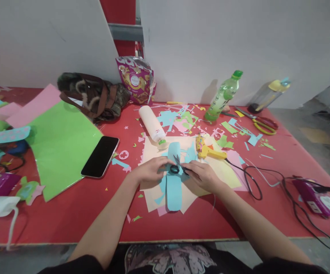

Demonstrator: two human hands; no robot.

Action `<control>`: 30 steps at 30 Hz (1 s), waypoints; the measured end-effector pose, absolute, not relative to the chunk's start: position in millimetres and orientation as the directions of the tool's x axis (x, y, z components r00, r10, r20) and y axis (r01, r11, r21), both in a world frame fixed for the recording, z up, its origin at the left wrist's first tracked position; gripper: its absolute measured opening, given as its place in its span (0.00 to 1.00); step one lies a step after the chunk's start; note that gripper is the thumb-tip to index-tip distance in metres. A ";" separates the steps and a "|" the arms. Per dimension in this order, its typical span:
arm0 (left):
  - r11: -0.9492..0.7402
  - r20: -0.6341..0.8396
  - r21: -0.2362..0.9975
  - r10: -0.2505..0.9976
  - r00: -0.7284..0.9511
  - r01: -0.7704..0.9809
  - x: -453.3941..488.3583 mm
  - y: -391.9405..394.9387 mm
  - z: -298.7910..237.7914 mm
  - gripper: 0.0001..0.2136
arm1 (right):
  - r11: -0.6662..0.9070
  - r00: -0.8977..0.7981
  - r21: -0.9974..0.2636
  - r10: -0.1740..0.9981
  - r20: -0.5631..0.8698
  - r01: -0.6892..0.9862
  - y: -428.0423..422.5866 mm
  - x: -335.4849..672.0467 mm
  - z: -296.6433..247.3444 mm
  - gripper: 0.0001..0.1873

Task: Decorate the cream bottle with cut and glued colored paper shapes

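Observation:
A pair of small scissors (176, 160) with black finger rings lies over a light-blue paper strip (174, 194), blades apart and pointing away from me. My left hand (153, 168) is closed with its fingertips at the left ring; the exact grip is partly hidden. On the other side, my right hand (202, 174) has its fingers closed on the right ring. Under the strip are blue scraps and cream paper sheets (150, 198). Just beyond my right hand rests a yellow glue gun (210, 152). A white bottle with a green cap (153, 123) lies past the strip.
A black-screened phone (100, 156) and green sheets (56, 140) lie left. Behind are a camouflage bag (96, 95), a purple snack bag (136, 80) and a green drink bottle (223, 95). Pliers (263, 123), paper scraps and a cable (256, 182) lie right.

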State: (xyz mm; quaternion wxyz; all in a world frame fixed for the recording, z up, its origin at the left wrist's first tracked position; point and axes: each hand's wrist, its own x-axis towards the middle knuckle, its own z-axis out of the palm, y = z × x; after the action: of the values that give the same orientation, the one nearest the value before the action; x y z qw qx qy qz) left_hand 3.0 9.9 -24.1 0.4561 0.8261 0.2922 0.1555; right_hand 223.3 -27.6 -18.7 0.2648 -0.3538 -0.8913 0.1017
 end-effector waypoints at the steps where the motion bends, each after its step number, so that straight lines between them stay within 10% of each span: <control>1: -0.428 -0.009 0.842 0.598 0.801 0.329 2.2 10.0 -23.9 0.21 | 0.736 -0.612 -0.366 0.677 0.408 0.570 -27.1 222.8 -18.1 0.11; 24: -0.421 -0.045 0.814 0.640 0.767 0.399 6.2 9.9 -23.2 0.11 | 0.643 -0.527 -0.369 0.764 0.372 0.671 -30.7 206.4 -30.2 0.15; 30: -0.487 -0.026 0.755 0.647 0.762 0.438 7.0 8.4 -23.3 0.13 | 0.472 -0.439 -0.407 0.881 0.179 0.782 -31.2 197.3 -27.0 0.15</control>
State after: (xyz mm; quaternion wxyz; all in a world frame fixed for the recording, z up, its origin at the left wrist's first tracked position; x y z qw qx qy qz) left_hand 7.0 8.4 -23.3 0.3939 0.8520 0.3184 0.1321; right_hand 197.3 -31.2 -27.0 0.1854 -0.4962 -0.8377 0.1330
